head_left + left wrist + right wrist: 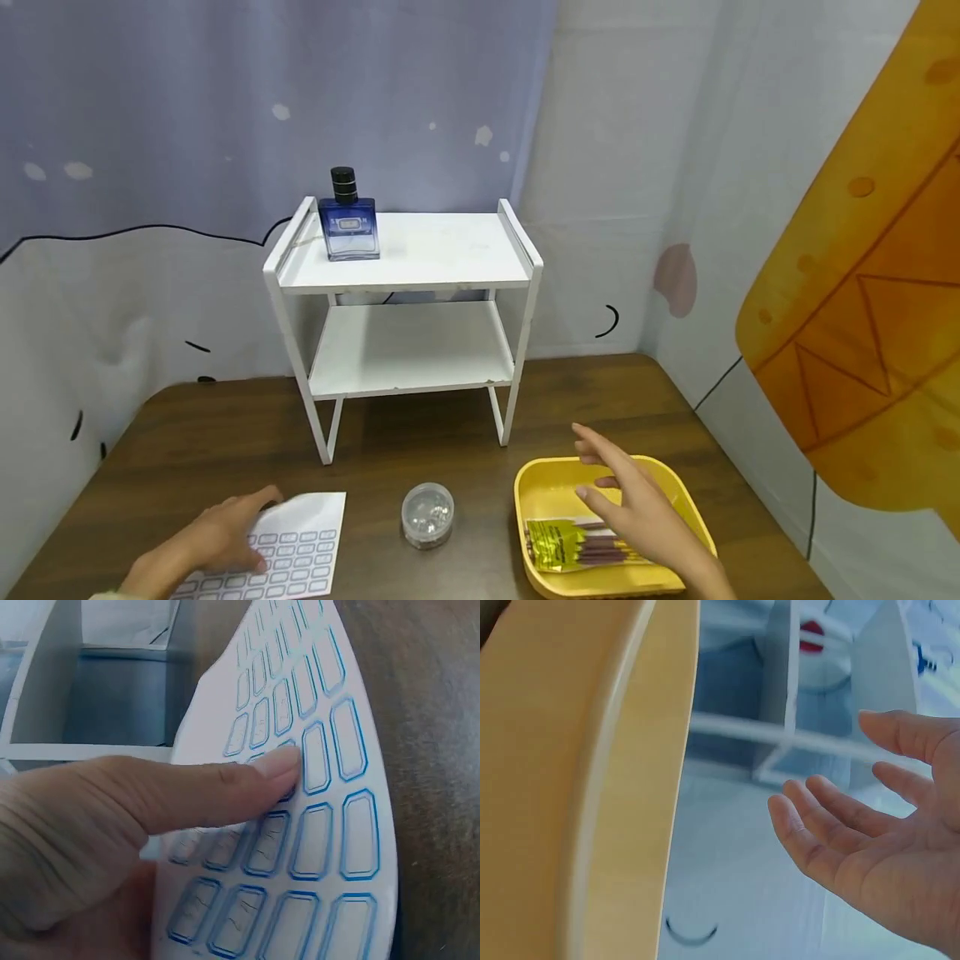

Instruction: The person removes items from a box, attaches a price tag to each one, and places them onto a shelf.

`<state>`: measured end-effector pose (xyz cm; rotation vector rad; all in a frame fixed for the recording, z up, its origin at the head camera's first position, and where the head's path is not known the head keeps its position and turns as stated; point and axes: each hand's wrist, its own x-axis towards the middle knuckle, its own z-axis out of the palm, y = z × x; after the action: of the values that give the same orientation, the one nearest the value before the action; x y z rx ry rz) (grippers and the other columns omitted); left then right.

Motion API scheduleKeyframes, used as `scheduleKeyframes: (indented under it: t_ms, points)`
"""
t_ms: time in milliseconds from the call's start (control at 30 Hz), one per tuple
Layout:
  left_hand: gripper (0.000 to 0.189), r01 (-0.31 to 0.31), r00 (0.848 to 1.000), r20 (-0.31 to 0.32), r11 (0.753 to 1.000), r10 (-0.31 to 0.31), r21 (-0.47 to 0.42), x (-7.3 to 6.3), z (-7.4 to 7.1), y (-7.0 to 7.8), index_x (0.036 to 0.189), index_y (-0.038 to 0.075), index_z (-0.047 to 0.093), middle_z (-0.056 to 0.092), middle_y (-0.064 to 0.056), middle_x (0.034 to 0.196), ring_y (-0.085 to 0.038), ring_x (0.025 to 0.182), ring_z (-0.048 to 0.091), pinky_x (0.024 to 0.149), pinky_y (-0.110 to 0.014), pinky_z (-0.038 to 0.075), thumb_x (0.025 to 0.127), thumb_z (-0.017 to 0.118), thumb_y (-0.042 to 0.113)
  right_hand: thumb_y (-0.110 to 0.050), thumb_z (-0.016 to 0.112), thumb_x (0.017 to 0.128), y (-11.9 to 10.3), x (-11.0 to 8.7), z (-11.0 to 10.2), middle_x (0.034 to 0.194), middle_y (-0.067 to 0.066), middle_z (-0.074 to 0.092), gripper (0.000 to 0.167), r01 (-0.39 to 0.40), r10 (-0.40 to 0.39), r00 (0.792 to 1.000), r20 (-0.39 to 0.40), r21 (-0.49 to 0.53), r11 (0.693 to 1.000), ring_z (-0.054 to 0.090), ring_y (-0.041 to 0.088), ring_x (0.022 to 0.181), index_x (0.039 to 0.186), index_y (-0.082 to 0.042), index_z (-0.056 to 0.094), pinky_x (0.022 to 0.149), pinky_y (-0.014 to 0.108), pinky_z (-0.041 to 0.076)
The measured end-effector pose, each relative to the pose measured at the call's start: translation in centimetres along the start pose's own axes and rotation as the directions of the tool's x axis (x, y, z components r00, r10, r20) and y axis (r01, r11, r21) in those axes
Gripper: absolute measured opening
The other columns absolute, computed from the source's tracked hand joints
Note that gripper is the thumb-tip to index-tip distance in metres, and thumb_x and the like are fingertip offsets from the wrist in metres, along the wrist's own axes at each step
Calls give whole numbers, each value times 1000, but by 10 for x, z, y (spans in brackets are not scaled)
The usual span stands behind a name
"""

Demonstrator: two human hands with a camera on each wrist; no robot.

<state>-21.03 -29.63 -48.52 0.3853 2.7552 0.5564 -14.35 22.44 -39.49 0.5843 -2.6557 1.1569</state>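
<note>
My left hand (217, 537) holds a white sheet of stickers (307, 533) by its left side. In the left wrist view the thumb lies across the printed face of the bowed sheet (330, 847), over rows of blue-framed labels, some bearing handwritten marks; the other fingers are mostly hidden. My right hand (637, 508) hovers over a yellow basket (536, 483), fingers spread and holding nothing. Inside the basket lies a packet of thin brown sticks (558, 542) with a yellow-green wrapper. The right wrist view shows the same loose hand (885, 840) beside the basket's wall (637, 780).
A round clear container (427, 512) stands on the brown table (390, 442) between the hands. Behind it is a white two-tier shelf (420, 342), with a blue perfume bottle (350, 225) on its top left. Patterned cloth (615, 167) hangs around the back and sides.
</note>
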Motion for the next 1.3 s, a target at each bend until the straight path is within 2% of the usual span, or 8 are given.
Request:
scheduleKeyframes:
  t_ms: [200,367,433,533,700,833,1033,1300]
  points:
    - [67,-284,958,-5,942,287,-178,-4,-17,1,129,-2,53,67,-8,108,-9,88,55,75,-29,51,71,85,13,-19,68,95,-18,5,19,134,6,59,65,73,-85,991,103,117,990,60,24,118,153,-25,38,87,34,57]
    - [57,-481,849,-37,740,528,-470,-8,-33,16,132,-12,44,71,-11,97,-3,81,65,62,-26,55,87,73,9,-13,72,90,-32,10,35,136,3,58,75,114,-149,971,188,185,976,60,23,121,154,-27,35,92,34,56]
    - [52,-495,809,-34,647,587,-580,-10,-39,27,133,-13,42,73,-15,101,-9,83,71,61,-33,59,91,67,5,-15,72,90,-40,13,41,139,3,57,77,139,-183,958,220,201,970,59,22,123,155,-26,33,94,35,56]
    - [47,-472,768,0,566,640,-675,-13,-48,47,135,-9,45,74,-16,106,-16,85,74,62,-39,61,92,64,0,-19,70,93,-51,16,49,145,3,53,76,183,-238,936,260,219,958,56,20,128,157,-25,29,97,36,55]
    - [45,-457,695,60,505,716,-732,-15,-58,87,134,-1,52,73,-12,106,-13,86,73,63,-40,62,91,64,-3,-22,69,94,-69,23,64,157,5,41,80,207,-308,896,321,313,927,49,23,137,159,-24,22,103,35,51]
    - [43,-483,638,69,468,767,-740,-7,-61,118,132,0,54,72,-15,103,-9,85,72,62,-39,62,91,66,-2,-18,72,92,-79,27,76,151,10,47,87,55,-271,871,409,468,882,58,18,127,160,-28,18,98,29,54]
    - [42,-488,637,73,475,767,-732,7,-56,148,130,0,56,71,-18,99,-7,80,71,60,-37,61,90,68,2,-7,72,90,-78,26,80,114,24,66,90,-88,-192,883,428,553,829,71,8,90,160,-28,19,80,26,60]
    - [50,-479,660,54,475,750,-739,17,-49,165,135,1,52,72,-20,100,-9,76,71,58,-35,61,89,70,5,-1,66,92,-67,23,73,136,32,51,82,-108,-199,889,413,611,784,70,12,102,159,-19,22,80,32,60]
